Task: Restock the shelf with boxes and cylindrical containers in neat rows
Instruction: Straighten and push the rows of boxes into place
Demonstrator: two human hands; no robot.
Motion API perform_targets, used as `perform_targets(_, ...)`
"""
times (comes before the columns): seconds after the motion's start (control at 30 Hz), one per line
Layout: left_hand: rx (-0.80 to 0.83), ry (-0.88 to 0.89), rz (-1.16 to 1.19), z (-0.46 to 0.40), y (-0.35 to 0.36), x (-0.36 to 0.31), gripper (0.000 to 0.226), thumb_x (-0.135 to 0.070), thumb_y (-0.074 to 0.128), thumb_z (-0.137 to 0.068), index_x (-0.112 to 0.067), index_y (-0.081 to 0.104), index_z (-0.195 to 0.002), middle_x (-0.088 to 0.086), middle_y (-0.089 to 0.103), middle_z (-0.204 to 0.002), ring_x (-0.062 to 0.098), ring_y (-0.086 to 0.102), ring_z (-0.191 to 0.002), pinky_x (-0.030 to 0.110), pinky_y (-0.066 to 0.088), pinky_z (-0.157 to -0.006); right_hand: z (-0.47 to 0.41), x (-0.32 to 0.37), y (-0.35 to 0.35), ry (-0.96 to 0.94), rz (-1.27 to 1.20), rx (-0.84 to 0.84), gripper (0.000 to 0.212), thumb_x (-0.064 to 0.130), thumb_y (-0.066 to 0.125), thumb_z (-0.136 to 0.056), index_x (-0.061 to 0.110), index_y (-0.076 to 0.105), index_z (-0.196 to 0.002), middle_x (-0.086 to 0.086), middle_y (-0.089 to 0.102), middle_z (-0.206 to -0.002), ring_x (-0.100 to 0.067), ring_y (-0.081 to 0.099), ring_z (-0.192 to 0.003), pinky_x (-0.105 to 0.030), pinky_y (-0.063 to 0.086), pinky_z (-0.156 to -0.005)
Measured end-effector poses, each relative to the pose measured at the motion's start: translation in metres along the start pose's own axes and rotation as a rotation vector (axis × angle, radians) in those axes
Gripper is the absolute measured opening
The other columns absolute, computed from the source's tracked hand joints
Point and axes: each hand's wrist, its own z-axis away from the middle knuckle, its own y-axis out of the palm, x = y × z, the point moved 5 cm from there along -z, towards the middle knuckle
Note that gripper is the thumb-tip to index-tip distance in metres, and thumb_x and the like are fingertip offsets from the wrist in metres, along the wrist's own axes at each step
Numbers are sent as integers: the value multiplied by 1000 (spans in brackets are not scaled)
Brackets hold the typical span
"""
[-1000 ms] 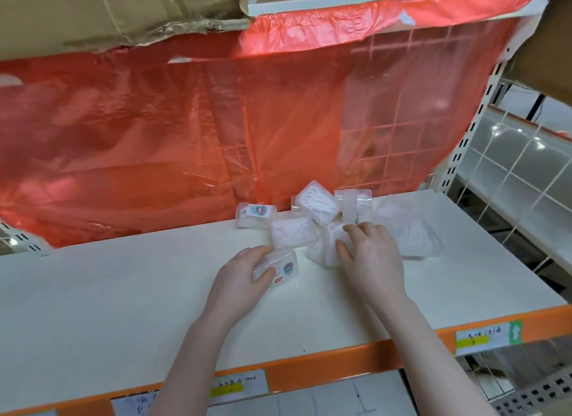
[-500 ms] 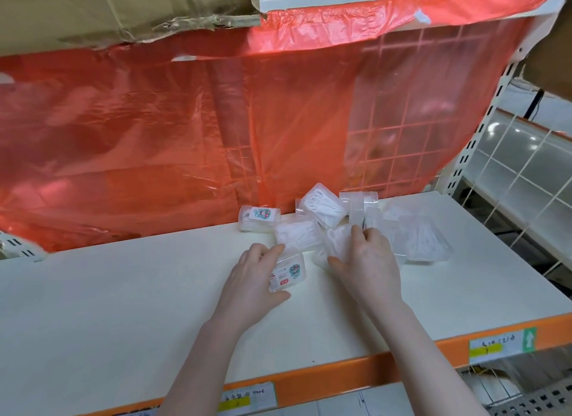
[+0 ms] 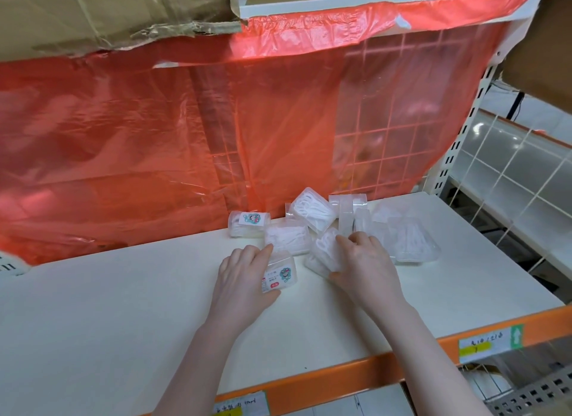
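The left hand (image 3: 244, 279) grips a labelled box (image 3: 278, 276), the right hand (image 3: 365, 267) grips a clear box (image 3: 325, 251), the loose pile (image 3: 312, 214) at twelve o'clock.

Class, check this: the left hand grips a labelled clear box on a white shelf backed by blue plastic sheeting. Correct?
Not quite. The head view shows the plastic sheeting is red, not blue. The left hand does grip the labelled clear box on the white shelf.

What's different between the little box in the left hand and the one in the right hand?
The box in the left hand shows a printed cartoon label; the box in the right hand shows none, only white picks inside. The left one lies apart from the pile; the right one lies at the pile's edge. Both are small clear plastic boxes.
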Motion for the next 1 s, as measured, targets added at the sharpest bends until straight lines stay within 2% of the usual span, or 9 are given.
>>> perform_targets(0.07,8,-6,-4,1,-1,-1,78,-37,80,-56,-18,55,-128,-2,54,-96,25,55,-89,35,44,-80,1,0,0,5,2,-16,30,15,68,-65,11,56,-92,-8,54,-91,-30,50,-85,-33,38,-66)
perform_targets(0.13,74,-41,35,0,-1,-3,79,-41,73,-68,-24,42,-139,-3,51,-108,22,49,-104,32,36,-90,1,0,4,-11,51,-32,37,11,76,-46,11,58,-78,-8,54,-69,-30,50,-64,-31,36,-54)
perform_targets(0.2,123,-71,74,-1,-1,-4,79,-45,67,-76,-28,31,-143,-5,47,-116,18,44,-112,28,32,-94,1,2,3,-22,83,-74,42,10,78,-33,12,58,-70,-6,50,-57,-28,46,-52,-28,30,-49)
perform_targets(0.3,136,-88,115,0,-2,-5,72,-43,67,-78,-32,32,-139,-8,45,-117,15,42,-114,25,34,-90,1,1,5,-32,66,-93,48,9,77,-35,12,61,-81,-6,53,-64,-29,47,-56,-29,29,-51)
perform_targets(0.43,143,-102,167,2,-5,-6,63,-41,67,-79,-36,36,-134,-9,46,-112,13,43,-111,24,36,-82,5,1,5,-51,13,-145,60,4,73,-38,9,62,-96,-5,55,-75,-29,50,-63,-32,39,-54)
perform_targets(0.53,179,-114,246,6,-8,-7,63,-40,67,-80,-44,35,-134,-9,44,-105,12,46,-106,23,38,-79,10,2,2,-90,-6,-177,66,0,72,-36,7,62,-101,-5,56,-80,-28,52,-66,-31,43,-55)
perform_targets(0.63,213,-151,309,14,-10,-8,65,-43,66,-81,-47,33,-136,-10,41,-106,10,48,-104,24,42,-80,16,0,-1,-107,-38,-161,70,0,74,-37,7,61,-106,-5,56,-84,-29,53,-69,-34,45,-56)
perform_targets(0.83,269,-188,241,24,-8,-15,81,-53,71,-70,-39,32,-139,-10,41,-110,11,45,-111,24,40,-87,28,-6,-10,-149,-61,-191,80,2,77,-34,7,60,-112,-5,56,-85,-29,56,-72,-33,49,-57)
perform_targets(1.0,249,-198,175,28,-8,-25,71,-48,69,-71,-33,39,-134,-8,43,-113,11,45,-110,22,38,-87,35,-14,-17,-188,-77,-202,80,4,78,-35,6,60,-112,-6,58,-88,-28,57,-73,-32,50,-60)
